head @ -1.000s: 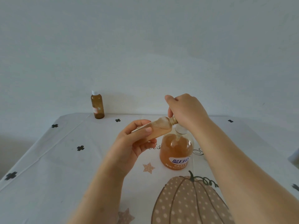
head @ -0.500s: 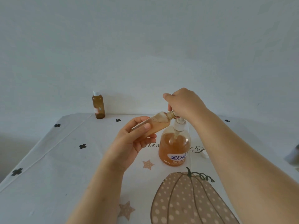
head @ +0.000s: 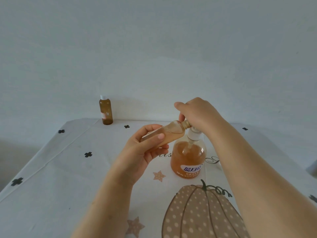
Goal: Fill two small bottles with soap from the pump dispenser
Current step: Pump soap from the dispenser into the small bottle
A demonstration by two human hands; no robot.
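Observation:
My left hand (head: 144,148) grips a small amber bottle (head: 171,133), tilted almost flat, its open neck pointing right and up against the pump's spout. It holds foamy amber soap. My right hand (head: 197,114) curls over the white pump head of the clear soap dispenser (head: 188,158), which stands on the table with orange soap inside; the pump head itself is mostly hidden under the hand. A second small amber bottle (head: 106,111) with a white cap stands upright at the table's far left edge, apart from both hands.
The table (head: 56,177) wears a white cloth printed with black clovers, stars and a large dotted pumpkin (head: 202,215). A small white object (head: 219,166) lies behind my right forearm. A plain wall rises just behind the table's far edge.
The pump head has come up from its pressed-down position, and my right hand rose with it. The left hand keeps the tilted bottle at the spout.

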